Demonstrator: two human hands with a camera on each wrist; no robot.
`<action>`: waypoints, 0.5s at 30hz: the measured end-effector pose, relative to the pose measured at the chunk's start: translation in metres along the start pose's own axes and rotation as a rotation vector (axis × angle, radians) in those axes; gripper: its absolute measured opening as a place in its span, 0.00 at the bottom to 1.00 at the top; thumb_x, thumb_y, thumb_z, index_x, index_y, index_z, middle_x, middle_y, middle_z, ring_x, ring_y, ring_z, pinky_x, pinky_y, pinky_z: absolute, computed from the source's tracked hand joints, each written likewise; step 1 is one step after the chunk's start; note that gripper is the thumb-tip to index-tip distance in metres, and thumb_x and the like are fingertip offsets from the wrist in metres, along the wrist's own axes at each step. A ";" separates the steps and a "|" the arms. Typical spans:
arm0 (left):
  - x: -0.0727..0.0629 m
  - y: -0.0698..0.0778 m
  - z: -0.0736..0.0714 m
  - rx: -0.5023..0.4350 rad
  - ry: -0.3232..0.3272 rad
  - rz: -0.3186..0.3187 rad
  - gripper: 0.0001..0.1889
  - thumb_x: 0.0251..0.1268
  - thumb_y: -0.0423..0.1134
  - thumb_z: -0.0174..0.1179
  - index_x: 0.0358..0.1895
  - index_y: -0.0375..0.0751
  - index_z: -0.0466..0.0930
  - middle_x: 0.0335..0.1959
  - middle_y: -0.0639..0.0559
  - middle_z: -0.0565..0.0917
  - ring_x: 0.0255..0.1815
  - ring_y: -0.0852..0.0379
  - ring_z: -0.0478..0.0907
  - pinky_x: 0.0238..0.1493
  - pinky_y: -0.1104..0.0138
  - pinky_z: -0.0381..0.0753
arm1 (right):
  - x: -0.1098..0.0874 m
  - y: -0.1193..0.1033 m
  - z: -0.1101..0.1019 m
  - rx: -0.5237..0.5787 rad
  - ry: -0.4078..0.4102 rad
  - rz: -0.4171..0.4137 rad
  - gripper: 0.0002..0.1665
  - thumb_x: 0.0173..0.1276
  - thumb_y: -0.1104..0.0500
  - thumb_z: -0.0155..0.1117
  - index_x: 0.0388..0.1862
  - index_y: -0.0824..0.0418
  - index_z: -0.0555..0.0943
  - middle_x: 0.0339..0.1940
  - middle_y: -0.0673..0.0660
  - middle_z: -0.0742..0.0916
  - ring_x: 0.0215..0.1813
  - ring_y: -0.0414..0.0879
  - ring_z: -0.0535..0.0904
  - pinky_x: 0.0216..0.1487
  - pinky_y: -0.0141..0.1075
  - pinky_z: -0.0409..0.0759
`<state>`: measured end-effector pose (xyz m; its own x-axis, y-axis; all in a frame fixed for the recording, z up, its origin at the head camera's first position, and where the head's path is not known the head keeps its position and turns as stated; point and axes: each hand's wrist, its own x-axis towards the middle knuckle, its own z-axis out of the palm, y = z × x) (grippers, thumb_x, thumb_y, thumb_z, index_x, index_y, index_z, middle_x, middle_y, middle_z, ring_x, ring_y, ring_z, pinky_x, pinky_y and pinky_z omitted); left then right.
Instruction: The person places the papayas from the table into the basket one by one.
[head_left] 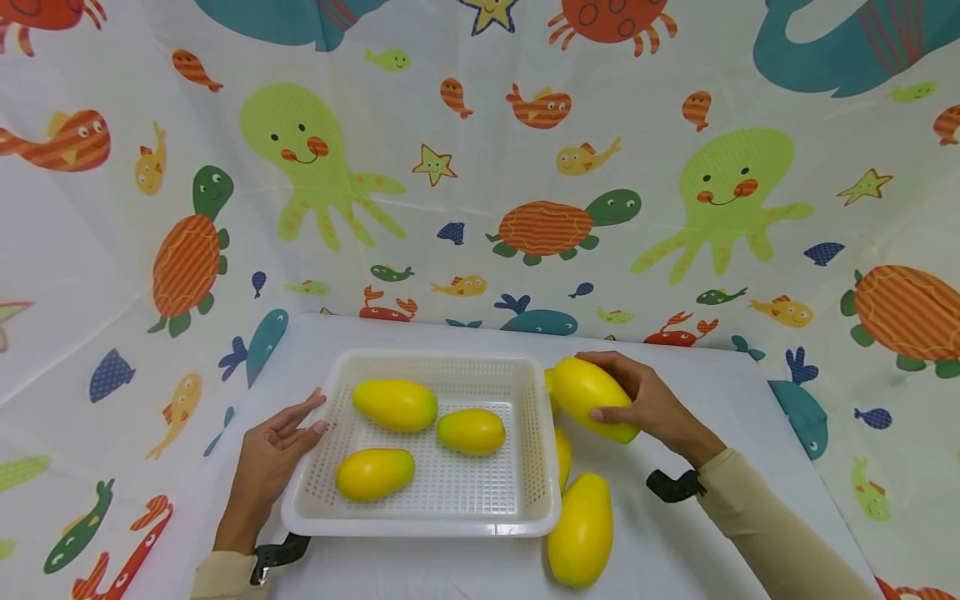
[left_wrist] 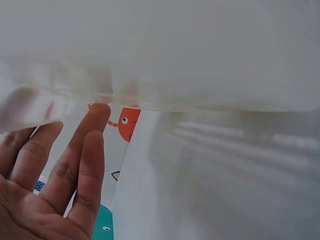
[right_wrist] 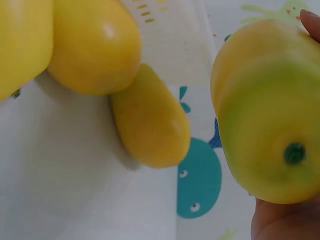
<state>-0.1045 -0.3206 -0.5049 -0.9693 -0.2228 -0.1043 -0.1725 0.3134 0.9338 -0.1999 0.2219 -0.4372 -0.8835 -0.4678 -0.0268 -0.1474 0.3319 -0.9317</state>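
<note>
My right hand (head_left: 654, 402) grips a large yellow mango (head_left: 592, 396) with a greenish end, just beyond the right rim of a white plastic basket (head_left: 442, 527). The right wrist view shows that mango's green stem end (right_wrist: 295, 153) close up. At the basket's left side is my left hand (head_left: 264, 458), its fingers nearly straight and fingertips right at the rim. Inside the basket lie three smaller yellow mangoes: one upper left (head_left: 395, 405), one near the middle (head_left: 471, 432) and one lower left (head_left: 375, 474).
Outside the basket's right wall, a big mango (head_left: 581, 530) lies on the white table (head_left: 675, 533). Other mangoes, such as one (head_left: 562, 457) partly hidden by the rim, sit behind it. A sheet printed with sea animals (head_left: 480, 125) hangs behind the table.
</note>
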 end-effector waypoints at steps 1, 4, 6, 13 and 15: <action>0.000 0.000 0.000 0.001 0.000 0.001 0.35 0.71 0.61 0.67 0.77 0.57 0.74 0.81 0.65 0.69 0.52 0.79 0.85 0.47 0.66 0.92 | 0.001 -0.003 0.001 0.003 -0.009 -0.008 0.45 0.64 0.60 0.79 0.79 0.45 0.72 0.75 0.52 0.79 0.66 0.57 0.79 0.65 0.39 0.84; 0.000 0.000 0.000 0.003 0.000 0.005 0.34 0.71 0.60 0.67 0.77 0.57 0.74 0.81 0.64 0.69 0.51 0.79 0.85 0.46 0.67 0.92 | 0.005 -0.014 0.006 0.009 -0.036 -0.033 0.45 0.64 0.60 0.79 0.78 0.45 0.72 0.75 0.52 0.79 0.67 0.58 0.79 0.66 0.39 0.84; 0.000 0.000 0.000 0.005 0.002 0.004 0.34 0.71 0.61 0.67 0.77 0.57 0.74 0.81 0.65 0.69 0.51 0.79 0.86 0.46 0.67 0.92 | 0.008 -0.019 0.009 0.016 -0.055 -0.046 0.44 0.64 0.60 0.79 0.78 0.46 0.73 0.75 0.52 0.79 0.66 0.58 0.79 0.66 0.39 0.84; -0.001 0.001 0.000 0.006 -0.001 -0.010 0.35 0.71 0.62 0.67 0.77 0.57 0.74 0.81 0.65 0.69 0.51 0.75 0.88 0.46 0.66 0.92 | 0.018 -0.031 0.020 0.048 -0.121 -0.083 0.44 0.65 0.61 0.78 0.78 0.47 0.73 0.74 0.53 0.80 0.65 0.59 0.80 0.65 0.41 0.86; -0.001 0.001 0.000 0.007 0.001 -0.012 0.35 0.70 0.62 0.67 0.77 0.57 0.74 0.81 0.65 0.69 0.52 0.75 0.87 0.46 0.66 0.92 | 0.022 -0.034 0.023 0.049 -0.137 -0.096 0.44 0.65 0.61 0.78 0.78 0.47 0.73 0.74 0.53 0.80 0.65 0.59 0.80 0.65 0.42 0.86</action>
<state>-0.1041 -0.3204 -0.5038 -0.9670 -0.2272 -0.1150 -0.1851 0.3170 0.9302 -0.2036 0.1814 -0.4143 -0.7968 -0.6040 0.0175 -0.2036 0.2411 -0.9489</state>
